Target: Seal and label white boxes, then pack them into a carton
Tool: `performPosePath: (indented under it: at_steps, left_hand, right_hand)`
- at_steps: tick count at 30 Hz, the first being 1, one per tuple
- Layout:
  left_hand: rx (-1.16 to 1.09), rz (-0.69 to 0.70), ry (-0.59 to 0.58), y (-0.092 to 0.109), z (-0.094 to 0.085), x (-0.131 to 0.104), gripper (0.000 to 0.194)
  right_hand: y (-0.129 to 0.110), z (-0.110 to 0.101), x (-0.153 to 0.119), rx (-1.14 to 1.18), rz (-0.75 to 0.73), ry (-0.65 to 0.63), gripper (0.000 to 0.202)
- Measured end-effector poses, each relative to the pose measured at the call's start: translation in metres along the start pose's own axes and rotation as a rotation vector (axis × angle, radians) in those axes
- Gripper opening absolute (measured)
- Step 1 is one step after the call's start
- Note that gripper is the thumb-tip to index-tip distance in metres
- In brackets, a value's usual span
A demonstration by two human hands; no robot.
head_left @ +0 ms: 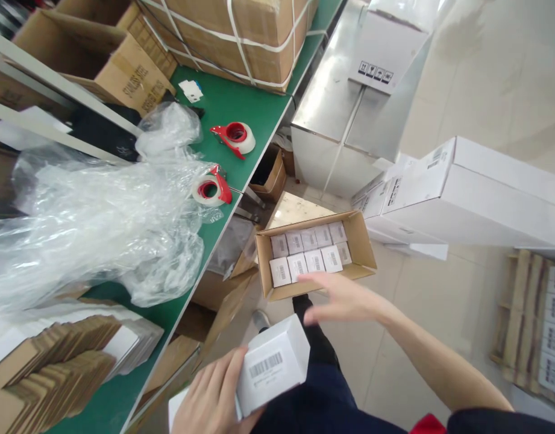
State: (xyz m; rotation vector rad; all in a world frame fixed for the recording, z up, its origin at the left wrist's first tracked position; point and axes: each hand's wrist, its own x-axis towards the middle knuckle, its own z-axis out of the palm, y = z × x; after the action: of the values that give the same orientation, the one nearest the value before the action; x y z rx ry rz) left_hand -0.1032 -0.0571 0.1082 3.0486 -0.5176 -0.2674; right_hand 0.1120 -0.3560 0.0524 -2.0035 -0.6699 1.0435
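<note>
My left hand (214, 395) is wrapped round a small white box (273, 364) with a barcode label, low in the view. Another white edge (176, 405) shows beyond the fingers; whether it belongs to a second box I cannot tell. Thumb and fingers apart, my right hand (338, 296) hovers at the near rim of an open brown carton (362, 241) and holds nothing. Inside that carton stand two rows of small white boxes (314, 260) with barcode labels facing up, the near row higher. The carton's right end shows bare cardboard.
The green bench (254, 111) on the left bears two red tape dispensers (235, 137), clear plastic bags (100, 223), flattened cartons (55, 367) and a strapped carton (232, 36). Large white boxes (494, 193) stand on the right, near a wooden pallet (514, 313).
</note>
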Motion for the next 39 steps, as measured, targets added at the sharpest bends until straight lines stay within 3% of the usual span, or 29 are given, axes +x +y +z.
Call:
performPosePath:
  at_steps: [1,3,6,10,14,18,21,25,30,39]
  left_hand:
    - [0.004,-0.002,-0.019,0.003,-0.003,0.014,0.073]
    - [0.005,0.019,-0.060,0.010,-0.008,0.041,0.071]
    - [-0.006,0.071,-0.088,0.017,-0.013,0.069,0.064]
    - [-0.027,0.079,-0.084,0.023,-0.009,0.084,0.056]
    - [-0.117,-0.036,-0.027,0.020,-0.002,0.077,0.075]
    - [-0.306,-0.256,0.112,0.007,-0.006,0.056,0.079]
    - [-0.414,-0.296,0.178,0.001,-0.015,0.041,0.068]
    - [-0.443,-0.283,0.238,0.003,-0.021,0.029,0.063]
    - [-0.445,-0.298,0.249,0.003,-0.019,0.020,0.058]
    - [-0.448,-0.346,0.252,-0.005,-0.019,0.011,0.048]
  right_hand:
    - [-0.022,0.011,-0.011,-0.042,-0.238,-0.023,0.093]
    - [-0.059,0.034,-0.025,-0.234,-0.442,0.038,0.086]
    - [-0.084,0.058,-0.026,-0.495,-0.443,0.122,0.060]
    - [-0.079,0.064,-0.019,-0.566,-0.382,0.139,0.057]
    - [-0.046,0.048,-0.028,-0.466,-0.291,0.139,0.062]
    - [0.022,0.023,-0.031,-0.357,0.157,0.436,0.074]
    - [0.080,0.010,-0.012,-0.346,0.505,0.614,0.068]
    - [0.133,0.013,0.031,-0.434,0.665,0.680,0.082]
    - [0.161,0.022,0.058,-0.535,0.763,0.621,0.078]
    - [0.166,0.027,0.055,-0.604,0.803,0.472,0.065]
